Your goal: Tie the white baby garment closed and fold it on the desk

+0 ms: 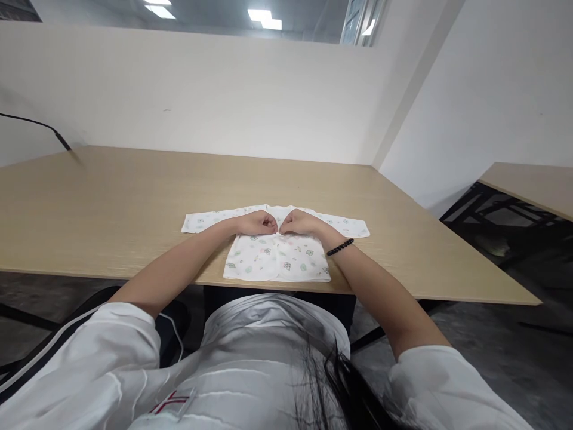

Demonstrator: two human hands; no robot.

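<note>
A small white baby shirt (277, 263) with a green, pink and grey print lies spread on the table, its long sleeves stretched out to both sides. Its bottom hem is close to the table's front edge. My left hand (257, 223) and my right hand (299, 223) meet at the middle of the shirt's front, just below the neckline. Both hands have curled fingers, pinching the fabric along the front opening from either side. The fingertips almost touch, and any small fastener between them is too small to make out. A black beaded bracelet (340, 246) circles my right wrist.
The light wooden table (134, 191) reaches back to a white wall (224, 95) with a window above. A thin black cable (40, 123) comes in at the far left. Another table (532, 185) with a dark frame stands at the right.
</note>
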